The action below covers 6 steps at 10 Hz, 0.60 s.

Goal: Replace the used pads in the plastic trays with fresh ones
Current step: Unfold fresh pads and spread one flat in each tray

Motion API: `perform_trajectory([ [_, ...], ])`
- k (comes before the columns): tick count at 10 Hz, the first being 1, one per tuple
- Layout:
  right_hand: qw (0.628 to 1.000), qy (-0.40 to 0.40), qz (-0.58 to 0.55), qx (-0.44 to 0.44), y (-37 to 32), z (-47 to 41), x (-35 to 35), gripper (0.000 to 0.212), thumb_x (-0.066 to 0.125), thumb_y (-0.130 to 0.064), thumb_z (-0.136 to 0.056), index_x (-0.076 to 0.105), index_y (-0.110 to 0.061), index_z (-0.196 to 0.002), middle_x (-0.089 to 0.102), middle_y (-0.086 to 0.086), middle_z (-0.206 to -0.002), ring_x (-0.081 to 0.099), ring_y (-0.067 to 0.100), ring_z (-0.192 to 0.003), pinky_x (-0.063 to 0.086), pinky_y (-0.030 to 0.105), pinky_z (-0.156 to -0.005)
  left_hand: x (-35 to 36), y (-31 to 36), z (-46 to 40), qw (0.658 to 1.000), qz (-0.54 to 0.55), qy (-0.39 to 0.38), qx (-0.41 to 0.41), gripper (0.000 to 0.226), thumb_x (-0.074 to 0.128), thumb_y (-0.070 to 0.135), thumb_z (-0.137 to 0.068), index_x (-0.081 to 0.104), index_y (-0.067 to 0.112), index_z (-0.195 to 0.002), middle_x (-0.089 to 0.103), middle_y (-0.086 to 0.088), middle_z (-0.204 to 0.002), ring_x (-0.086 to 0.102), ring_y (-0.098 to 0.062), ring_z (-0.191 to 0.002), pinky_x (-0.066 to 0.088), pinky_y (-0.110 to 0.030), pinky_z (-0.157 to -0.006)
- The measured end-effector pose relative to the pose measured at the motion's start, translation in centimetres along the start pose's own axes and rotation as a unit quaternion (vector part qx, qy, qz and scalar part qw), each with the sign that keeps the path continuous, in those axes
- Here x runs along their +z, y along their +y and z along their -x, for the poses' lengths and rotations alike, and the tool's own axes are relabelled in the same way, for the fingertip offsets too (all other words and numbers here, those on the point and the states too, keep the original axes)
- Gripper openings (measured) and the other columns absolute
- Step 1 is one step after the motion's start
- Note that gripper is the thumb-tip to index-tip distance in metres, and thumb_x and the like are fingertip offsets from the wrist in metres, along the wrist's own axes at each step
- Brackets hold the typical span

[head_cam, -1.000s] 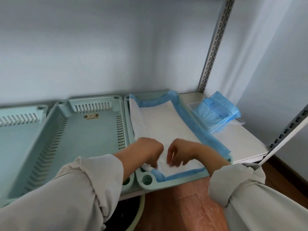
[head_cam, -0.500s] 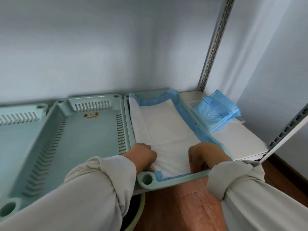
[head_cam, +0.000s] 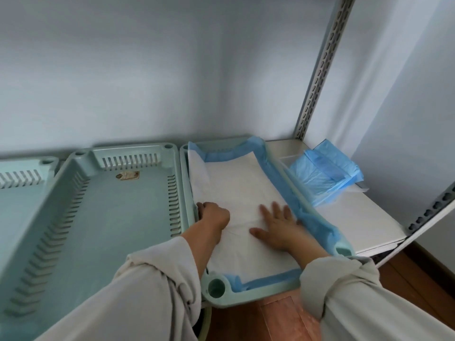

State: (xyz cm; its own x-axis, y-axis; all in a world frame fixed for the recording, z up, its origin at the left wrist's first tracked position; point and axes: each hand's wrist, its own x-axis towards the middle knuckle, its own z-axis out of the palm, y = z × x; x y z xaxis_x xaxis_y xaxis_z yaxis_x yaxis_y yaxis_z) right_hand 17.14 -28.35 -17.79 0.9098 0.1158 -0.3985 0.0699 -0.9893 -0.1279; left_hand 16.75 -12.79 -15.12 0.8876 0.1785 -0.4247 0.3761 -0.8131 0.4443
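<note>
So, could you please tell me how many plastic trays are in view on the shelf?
3: the right tray, lined with a pad; the bare middle tray; the left tray, cut off by the frame. More may lie beyond.

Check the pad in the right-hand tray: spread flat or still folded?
Mostly spread. The pad lines the tray, blue edges up its walls; the right hand presses it flat. Its far left corner stays folded over.

Three trays stand side by side on your shelf (head_cam: pixel 364 217). The right tray (head_cam: pixel 258 297) holds a pad (head_cam: pixel 236 188), with your left hand (head_cam: pixel 213 214) at its left edge and your right hand (head_cam: pixel 278 223) flat on it. The middle tray (head_cam: pixel 110 212) and left tray (head_cam: pixel 14 193) follow leftward. A pad stack (head_cam: pixel 325 177) lies right of the trays.
</note>
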Motion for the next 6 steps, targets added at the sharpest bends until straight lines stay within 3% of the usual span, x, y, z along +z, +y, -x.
perform_trajectory([
  [1,0.998,-0.009,0.0,0.057,0.5,-0.4,-0.5,0.083,0.032,-0.064,-0.092,-0.01,-0.025,-0.152,-0.019,0.006,-0.159,-0.014,0.035,-0.146,0.006,0.053,-0.116,0.6,0.3,-0.3,0.978,0.193,0.062,-0.046,0.053,0.041,0.011,-0.097,0.024,0.004,-0.147,0.019,-0.012,-0.155,0.025,-0.028,-0.142,0.023,-0.038,-0.115],
  [2,0.999,0.04,0.033,0.016,-1.9,-1.9,-2.0,0.07,0.03,-0.049,-0.099,-0.004,-0.021,-0.153,-0.01,0.007,-0.16,-0.006,0.03,-0.148,0.008,0.049,-0.118,-0.2,0.9,-1.3,0.989,0.13,0.065,0.011,0.066,0.035,0.005,-0.097,-0.002,0.006,-0.151,-0.005,-0.007,-0.16,0.002,-0.022,-0.148,0.007,-0.032,-0.121],
  [3,0.995,0.063,0.032,-0.067,-4.9,-4.7,-2.9,0.06,0.031,-0.035,-0.102,0.002,-0.025,-0.153,-0.006,0.003,-0.161,-0.003,0.024,-0.149,0.009,0.045,-0.119,-1.7,1.0,-4.6,0.983,0.165,0.066,0.053,0.065,0.038,0.004,-0.095,0.005,0.003,-0.15,0.003,-0.012,-0.159,0.005,-0.024,-0.148,0.01,-0.031,-0.119],
  [4,0.987,0.071,0.022,-0.142,-6.9,-7.3,-3.1,0.057,0.031,-0.027,-0.102,0.006,-0.025,-0.153,-0.001,0.003,-0.161,-0.001,0.022,-0.149,0.009,0.045,-0.119,-2.6,1.0,-6.8,0.981,0.18,0.064,0.026,0.062,0.044,0.01,-0.095,0.013,0.001,-0.149,0.015,-0.016,-0.156,0.014,-0.028,-0.145,0.016,-0.036,-0.119],
  [5,0.987,0.042,0.039,-0.152,-7.1,-9.3,-3.2,0.059,0.029,-0.04,-0.101,0.004,-0.028,-0.153,-0.002,0.001,-0.161,-0.003,0.022,-0.149,0.006,0.046,-0.119,-2.6,0.3,-9.1,0.979,0.184,0.086,0.004,0.051,0.044,0.008,-0.095,0.027,-0.004,-0.141,0.025,-0.021,-0.15,0.027,-0.034,-0.138,0.027,-0.039,-0.114],
  [6,0.994,0.054,0.026,-0.092,-4.0,-10.9,-2.2,0.071,0.02,-0.064,-0.094,-0.005,-0.031,-0.152,-0.013,-0.002,-0.16,-0.012,0.02,-0.148,-0.003,0.046,-0.118,-2.6,0.2,-8.9,0.944,0.293,0.15,-0.014,0.047,0.037,0.0,-0.095,0.028,-0.007,-0.14,0.03,-0.025,-0.146,0.034,-0.038,-0.134,0.032,-0.042,-0.108],
])
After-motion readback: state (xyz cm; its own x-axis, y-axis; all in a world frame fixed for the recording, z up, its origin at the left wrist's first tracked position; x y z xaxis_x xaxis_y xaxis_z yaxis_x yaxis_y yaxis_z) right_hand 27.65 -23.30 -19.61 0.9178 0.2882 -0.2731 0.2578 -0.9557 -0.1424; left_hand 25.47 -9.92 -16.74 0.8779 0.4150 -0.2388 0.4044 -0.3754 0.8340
